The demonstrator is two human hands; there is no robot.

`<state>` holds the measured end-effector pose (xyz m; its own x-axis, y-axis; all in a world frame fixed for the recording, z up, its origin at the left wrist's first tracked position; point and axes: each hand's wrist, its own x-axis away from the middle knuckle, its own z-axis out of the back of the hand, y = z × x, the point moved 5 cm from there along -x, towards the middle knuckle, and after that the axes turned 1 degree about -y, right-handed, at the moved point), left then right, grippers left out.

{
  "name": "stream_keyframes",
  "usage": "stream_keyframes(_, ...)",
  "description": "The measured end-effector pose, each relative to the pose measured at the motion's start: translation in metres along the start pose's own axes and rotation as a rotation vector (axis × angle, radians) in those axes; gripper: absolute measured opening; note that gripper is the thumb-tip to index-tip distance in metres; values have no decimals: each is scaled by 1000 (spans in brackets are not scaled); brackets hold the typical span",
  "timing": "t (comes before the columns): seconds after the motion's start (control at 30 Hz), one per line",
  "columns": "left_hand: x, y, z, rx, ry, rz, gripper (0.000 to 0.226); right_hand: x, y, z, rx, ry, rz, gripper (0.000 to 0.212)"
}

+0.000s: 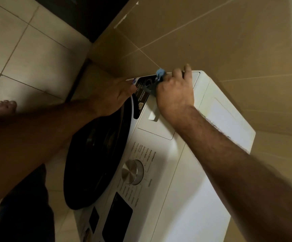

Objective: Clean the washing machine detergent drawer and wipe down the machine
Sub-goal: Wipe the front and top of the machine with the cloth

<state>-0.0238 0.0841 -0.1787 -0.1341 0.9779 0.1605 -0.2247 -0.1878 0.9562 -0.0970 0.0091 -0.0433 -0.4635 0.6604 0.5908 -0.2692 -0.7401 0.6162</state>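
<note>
A white front-loading washing machine [190,198] stands against a tan tiled wall. Its detergent drawer front [152,126] is shut flush with the panel, with a recessed handle. My right hand [175,91] grips a small blue cloth [159,75] and holds it against the far end of the front panel, beside a black sticker [140,100]. My left hand [113,96] rests with straight fingers on the machine's front, at the upper edge of the dark round door [96,154]. The cloth is mostly hidden under my right hand.
A silver program dial [132,172] and a dark display [117,217] sit on the control panel nearer to me. The tan wall [211,32] runs close behind the machine. Light floor tiles [28,49] spread to the left, where my bare foot [1,106] stands.
</note>
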Motion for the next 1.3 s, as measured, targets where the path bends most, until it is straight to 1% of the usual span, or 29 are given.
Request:
stream_keyframes(0.1,-1,2,-1,96,-16,-6,75,15,-13,-10,-114,23,98,32)
stream_keyframes(0.17,-2,3,1,90,-19,-8,75,24,-24,-20,-130,43,141,42)
stream_keyframes(0.23,-2,2,1,99,-15,1,76,21,-37,-32,-111,-64,172,55)
stream_keyframes(0.3,-1,3,0,85,3,1,73,20,-50,-42,-88,-191,215,59)
stream_keyframes(0.43,-3,9,8,18,66,-31,49,38,-69,-45,-108,-254,278,78)
stream_keyframes(0.47,-3,9,9,21,70,-37,48,44,-73,-43,-126,-248,290,74)
stream_keyframes(0.5,-3,9,9,23,70,-38,47,49,-75,-41,-156,-215,308,64)
stream_keyframes(0.57,-2,10,9,22,75,-31,50,59,-77,-33,-256,-88,359,29)
stream_keyframes(0.6,0,11,9,5,80,-21,51,65,-76,-28,-290,-18,379,17)
stream_keyframes(0.63,1,11,9,-1,88,-9,51,74,-71,-25,-343,36,372,18)
stream_keyframes(0.67,2,13,9,5,90,-6,52,81,-62,-23,-381,83,357,21)
stream_keyframes(0.73,5,18,9,24,99,-42,59,85,-35,-28,-348,69,276,21)
stream_keyframes(0.77,5,20,9,42,99,-63,66,82,-15,-32,-319,117,225,17)
stream_keyframes(0.8,6,22,8,53,93,-74,71,77,6,-32,-344,181,183,19)
stream_keyframes(0.87,6,22,5,46,76,-60,72,64,52,-24,-495,331,12,36)
stream_keyframes(0.9,6,22,4,36,81,-59,69,58,65,-19,-524,364,-81,42)
stream_keyframes(0.93,6,22,2,27,83,-52,64,50,68,-22,-527,350,-164,47)
stream_keyframes(1.0,8,24,-1,22,69,-10,52,45,56,-29,-580,321,-288,56)
stream_keyframes(1.07,11,30,-2,33,71,-6,43,59,40,-37,-740,365,-388,64)
stream_keyframes(1.13,13,29,-4,51,28,49,42,86,24,-50,-911,384,-462,71)
stream_keyframes(1.17,14,29,-6,74,4,69,44,105,12,-56,-956,388,-478,73)
stream_keyframes(1.23,15,34,-4,105,8,77,46,144,-17,-63,-1000,362,-499,76)
stream_keyframes(1.3,17,41,-3,95,13,75,43,180,-50,-67,-1016,289,-529,82)
